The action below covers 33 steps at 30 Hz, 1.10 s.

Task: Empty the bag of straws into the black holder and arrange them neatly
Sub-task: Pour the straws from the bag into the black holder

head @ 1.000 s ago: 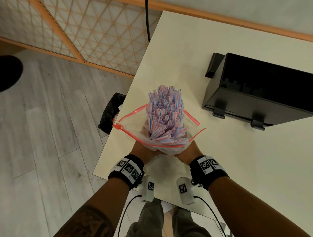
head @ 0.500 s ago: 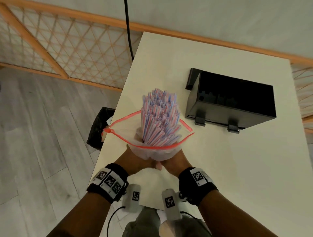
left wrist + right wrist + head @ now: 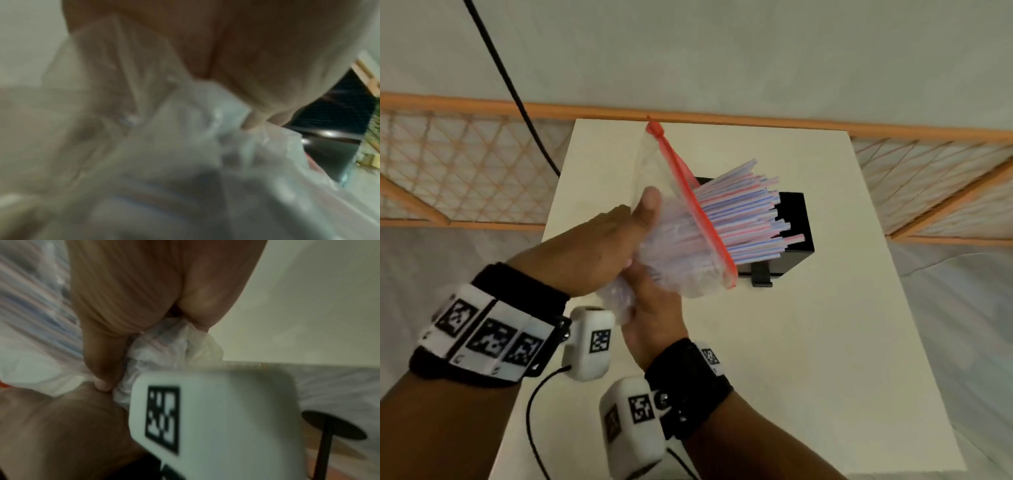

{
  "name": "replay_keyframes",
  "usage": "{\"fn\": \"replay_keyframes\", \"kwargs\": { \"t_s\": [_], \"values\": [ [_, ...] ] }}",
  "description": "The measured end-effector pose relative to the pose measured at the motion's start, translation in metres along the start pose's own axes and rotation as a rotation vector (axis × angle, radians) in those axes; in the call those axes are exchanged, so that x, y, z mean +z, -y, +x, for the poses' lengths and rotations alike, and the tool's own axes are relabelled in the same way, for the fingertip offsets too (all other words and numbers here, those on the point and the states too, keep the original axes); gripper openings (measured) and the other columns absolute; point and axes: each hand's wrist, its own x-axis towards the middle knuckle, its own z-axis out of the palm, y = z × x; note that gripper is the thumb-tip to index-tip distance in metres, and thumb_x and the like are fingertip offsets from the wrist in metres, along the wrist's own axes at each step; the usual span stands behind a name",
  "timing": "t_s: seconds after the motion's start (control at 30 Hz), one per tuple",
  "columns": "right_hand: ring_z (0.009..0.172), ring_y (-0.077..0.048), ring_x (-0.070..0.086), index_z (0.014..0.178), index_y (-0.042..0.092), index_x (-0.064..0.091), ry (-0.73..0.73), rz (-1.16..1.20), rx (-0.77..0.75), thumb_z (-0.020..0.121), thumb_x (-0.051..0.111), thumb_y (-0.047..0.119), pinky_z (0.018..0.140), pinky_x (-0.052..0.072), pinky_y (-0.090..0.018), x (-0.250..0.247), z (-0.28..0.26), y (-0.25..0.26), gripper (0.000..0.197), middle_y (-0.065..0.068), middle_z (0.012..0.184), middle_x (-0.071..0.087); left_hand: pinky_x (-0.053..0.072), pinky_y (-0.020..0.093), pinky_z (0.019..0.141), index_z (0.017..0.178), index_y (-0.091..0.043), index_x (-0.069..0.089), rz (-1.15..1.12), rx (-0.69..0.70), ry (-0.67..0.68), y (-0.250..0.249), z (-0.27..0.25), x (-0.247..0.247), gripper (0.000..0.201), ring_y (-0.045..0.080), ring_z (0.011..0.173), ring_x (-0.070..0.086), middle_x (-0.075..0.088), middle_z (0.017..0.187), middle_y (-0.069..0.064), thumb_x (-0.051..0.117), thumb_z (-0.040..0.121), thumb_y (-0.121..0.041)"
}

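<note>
A clear zip bag (image 3: 681,270) with a red zip edge is tipped to the right, and a bundle of red, white and blue striped straws (image 3: 743,219) sticks out of its mouth over the black holder (image 3: 796,236). My left hand (image 3: 616,240) grips the bag's upper side, thumb on top. My right hand (image 3: 650,308) grips the crumpled bottom of the bag (image 3: 164,344) from below. The left wrist view is blurred and filled by bag plastic (image 3: 185,146), with a piece of the black holder (image 3: 333,129) at the right.
The holder stands on a cream table (image 3: 808,342) near its far end. Behind the table runs an orange wooden rail (image 3: 756,118) with lattice panels on both sides. A black cable (image 3: 510,89) hangs at the far left. Grey floor lies either side.
The bag stood upright in both hands at the near table edge; now it is carried forward and tipped sideways, straw ends pointing right over the black holder. The head view has moved closer.
</note>
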Motion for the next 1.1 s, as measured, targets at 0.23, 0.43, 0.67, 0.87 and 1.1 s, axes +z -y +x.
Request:
{"fn": "replay_keyframes", "kwargs": {
  "t_s": [0.23,0.43,0.67,0.87,1.1],
  "values": [
    [0.124,-0.040,0.047,0.141,0.006,0.054,-0.071,0.103,0.189,0.070,0.090,0.041,0.108,0.033,-0.059,0.003,0.036,0.030,0.087,-0.025,0.141,0.052,0.050,0.046,0.096,0.103,-0.013,0.070,0.313,0.031,0.042,-0.046,0.060,0.002,0.102,0.025,0.094,0.069,0.074,0.096,0.010,0.007,0.079,-0.090],
    [0.095,-0.018,0.061,0.149,0.021,0.049,0.027,0.280,0.440,0.067,0.082,0.060,0.090,0.046,-0.034,-0.007,0.054,0.053,0.096,-0.004,0.112,0.062,0.037,0.032,0.062,0.065,-0.006,0.055,0.560,0.029,0.012,-0.083,0.097,0.013,0.072,0.021,0.064,0.056,0.057,0.064,0.010,0.020,0.102,-0.057],
    [0.072,-0.014,0.075,0.093,0.015,0.077,0.117,0.354,0.424,0.062,0.084,0.057,0.066,0.060,-0.023,-0.033,0.068,0.067,0.053,-0.001,0.083,0.077,0.048,0.039,0.086,0.070,-0.015,0.047,0.645,-0.064,0.065,-0.103,0.126,0.030,0.054,0.025,0.080,0.060,0.058,0.077,0.008,0.021,0.107,-0.044],
    [0.070,-0.010,0.074,0.088,0.018,0.080,0.148,0.380,0.465,0.065,0.083,0.060,0.066,0.058,-0.021,-0.046,0.070,0.076,0.048,0.003,0.079,0.077,0.049,0.039,0.087,0.082,-0.009,0.050,0.772,-0.071,0.132,-0.115,0.137,0.044,0.048,0.024,0.084,0.059,0.059,0.084,0.008,0.021,0.108,-0.038],
    [0.067,-0.006,0.066,0.082,0.026,0.074,0.115,0.355,0.505,0.056,0.089,0.063,0.067,0.052,-0.021,-0.040,0.059,0.069,0.048,0.010,0.076,0.071,0.047,0.038,0.087,0.095,-0.016,0.060,0.721,-0.105,0.071,-0.097,0.126,0.036,0.060,0.018,0.082,0.058,0.060,0.086,0.001,0.023,0.099,-0.062]
  ]
}}
